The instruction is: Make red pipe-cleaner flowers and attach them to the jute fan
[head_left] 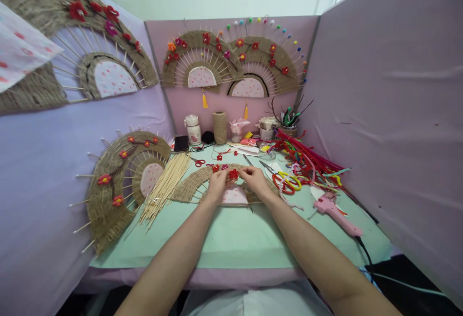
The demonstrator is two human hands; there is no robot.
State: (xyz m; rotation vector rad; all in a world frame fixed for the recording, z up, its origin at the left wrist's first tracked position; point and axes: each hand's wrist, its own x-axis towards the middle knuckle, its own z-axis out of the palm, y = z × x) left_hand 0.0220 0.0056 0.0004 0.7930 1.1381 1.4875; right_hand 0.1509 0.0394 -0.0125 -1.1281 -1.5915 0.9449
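A woven jute fan [191, 186] with bamboo ribs and a pink dotted centre lies flat on the green table top [231, 239]. My left hand [217, 185] and my right hand [256, 179] rest on its upper edge, fingers curled. Between their fingertips sits a small red pipe-cleaner flower [233, 174], pinched from both sides against the weave. More red flowers [217, 167] lie along the fan's arc to the left.
A bundle of bamboo sticks [167, 186] lies left of the fan. A finished fan [121, 185] leans on the left wall. A pink glue gun [334, 214], scissors [285, 183] and a pile of pipe cleaners [311, 161] are at the right. Twine spool [219, 128] and jars stand behind.
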